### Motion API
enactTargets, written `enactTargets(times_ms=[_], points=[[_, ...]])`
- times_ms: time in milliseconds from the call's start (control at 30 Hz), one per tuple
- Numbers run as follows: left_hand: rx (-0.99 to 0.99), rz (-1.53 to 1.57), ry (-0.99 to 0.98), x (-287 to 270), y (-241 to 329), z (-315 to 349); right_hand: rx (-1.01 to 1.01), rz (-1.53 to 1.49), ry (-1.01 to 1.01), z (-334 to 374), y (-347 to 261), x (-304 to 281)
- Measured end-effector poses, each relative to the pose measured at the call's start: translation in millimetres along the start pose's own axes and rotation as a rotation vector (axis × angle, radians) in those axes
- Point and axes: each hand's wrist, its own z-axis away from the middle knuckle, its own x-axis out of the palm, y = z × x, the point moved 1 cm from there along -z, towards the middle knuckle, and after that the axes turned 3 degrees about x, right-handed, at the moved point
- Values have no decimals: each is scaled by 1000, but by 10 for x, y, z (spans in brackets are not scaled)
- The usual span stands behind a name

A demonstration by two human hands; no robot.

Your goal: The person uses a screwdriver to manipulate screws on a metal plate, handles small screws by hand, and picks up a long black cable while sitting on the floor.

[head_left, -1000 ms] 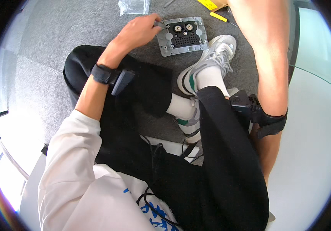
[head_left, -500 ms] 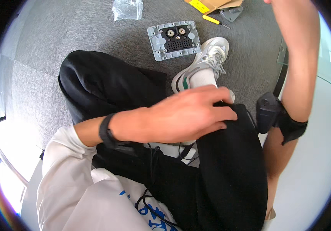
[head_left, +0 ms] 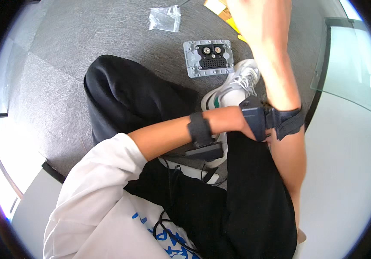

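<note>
My left hand point(head_left: 236, 119) reaches across to my right forearm. It meets the black strapped-on box point(head_left: 254, 120) there, and its fingers are hidden behind that box. My right hand point(head_left: 261, 17) stretches away to the far edge of the view, over a cardboard package point(head_left: 215, 6); its fingers are cut off or hidden. A black strap point(head_left: 200, 128) with a second box point(head_left: 204, 151) circles my left wrist. Beyond my shoe lies a grey rectangular panel point(head_left: 192, 70) with a black centre and two round metal parts.
A clear plastic bag point(head_left: 164, 20) lies on the grey carpet, left of the package. Part of a yellow handle point(head_left: 242, 39) shows beside my right forearm. My white and grey shoe point(head_left: 246, 77) touches the panel's near corner. A glass-edged white surface point(head_left: 345, 142) stands at right.
My left hand has moved right, from my knee to the box on my right forearm. My right arm has swung leftward. The view has shifted; the panel and bag appear lower and farther right.
</note>
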Motion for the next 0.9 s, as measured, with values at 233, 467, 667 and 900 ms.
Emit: enactTargets(times_ms=[233,467,667,900], points=[[-859,183,-445,-1302,154,315,155,-57,-26,66,173,-20],[-1318,-236,-168,-2414,-162,706,-110,-74,-40,292,294,-84],[-1150,-555,42,-2179,-294,832,-4,-134,-64,346,316,-76],[-1103,-578,30,-1822,-457,873,-51,102,-40,398,163,-140]])
